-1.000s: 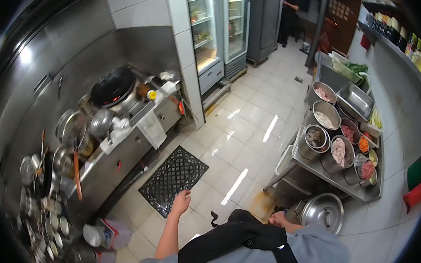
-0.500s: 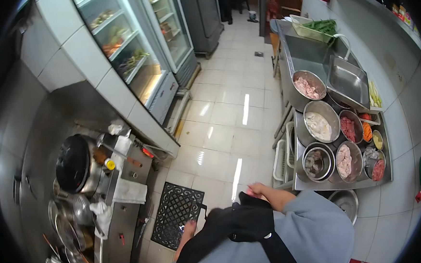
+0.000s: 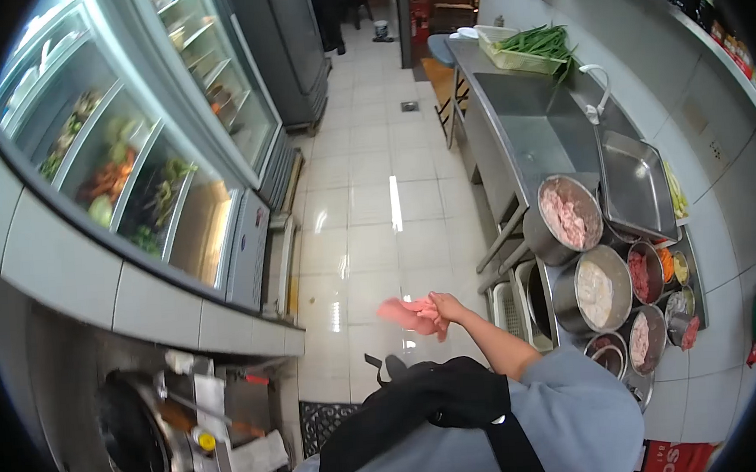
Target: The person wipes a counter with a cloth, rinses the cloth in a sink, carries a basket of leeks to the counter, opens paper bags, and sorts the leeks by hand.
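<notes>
One pink cloth [image 3: 418,315] hangs from the right fingers [image 3: 443,302].

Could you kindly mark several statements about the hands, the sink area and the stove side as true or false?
1. The right hand holds a pink cloth. True.
2. Long green vegetables lie in a basket at the far end of the sink. True.
3. The left hand is gripping the faucet. False: no hand is on the faucet, and the left hand is out of view.
4. The steel pot nearest the sink holds pale pink pieces. True.
5. The black wok stands beside the sink. False: the wok is across the aisle, at the lower left of the picture.
</notes>
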Demonstrator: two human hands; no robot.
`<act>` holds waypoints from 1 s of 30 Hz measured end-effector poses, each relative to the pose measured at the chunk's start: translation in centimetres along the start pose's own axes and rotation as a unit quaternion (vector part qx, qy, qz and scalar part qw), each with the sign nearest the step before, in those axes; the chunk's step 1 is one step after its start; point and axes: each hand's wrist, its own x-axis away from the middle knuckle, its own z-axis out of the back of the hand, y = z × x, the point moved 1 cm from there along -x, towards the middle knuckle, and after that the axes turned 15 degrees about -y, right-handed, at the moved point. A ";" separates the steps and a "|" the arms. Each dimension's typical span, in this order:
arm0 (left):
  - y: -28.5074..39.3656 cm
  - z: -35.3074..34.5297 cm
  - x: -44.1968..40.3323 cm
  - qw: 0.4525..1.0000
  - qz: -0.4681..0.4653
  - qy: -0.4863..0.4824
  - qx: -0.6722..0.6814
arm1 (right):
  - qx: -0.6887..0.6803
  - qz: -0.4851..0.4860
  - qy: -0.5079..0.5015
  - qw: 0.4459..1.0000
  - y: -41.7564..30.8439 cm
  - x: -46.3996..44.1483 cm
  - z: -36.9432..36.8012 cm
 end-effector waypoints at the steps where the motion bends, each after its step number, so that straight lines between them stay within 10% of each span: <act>1: 2.5 3.2 -2.8 1.000 -0.025 0.015 -0.009 | -0.087 0.002 0.051 0.995 -1.7 0.6 1.0; 8: 33.8 23.3 -21.5 0.955 -0.166 0.197 -0.149 | -0.174 0.080 0.290 0.938 3.6 -4.6 12.0; 11: 48.5 23.8 -23.3 0.924 -0.364 0.079 0.087 | -0.293 0.060 0.342 0.891 1.2 -5.7 16.8; 14: 57.5 21.0 -24.1 0.911 -0.410 0.038 -0.002 | -0.357 0.061 0.339 0.868 -9.8 -5.1 21.2; 24: 46.3 20.2 -29.8 0.900 -0.235 -0.171 -0.326 | -0.307 0.242 0.377 0.839 -26.3 -11.3 43.4; 30: 55.0 27.7 -35.1 0.944 -0.002 -0.168 -0.283 | -0.316 0.313 0.468 0.764 -29.4 -8.6 54.1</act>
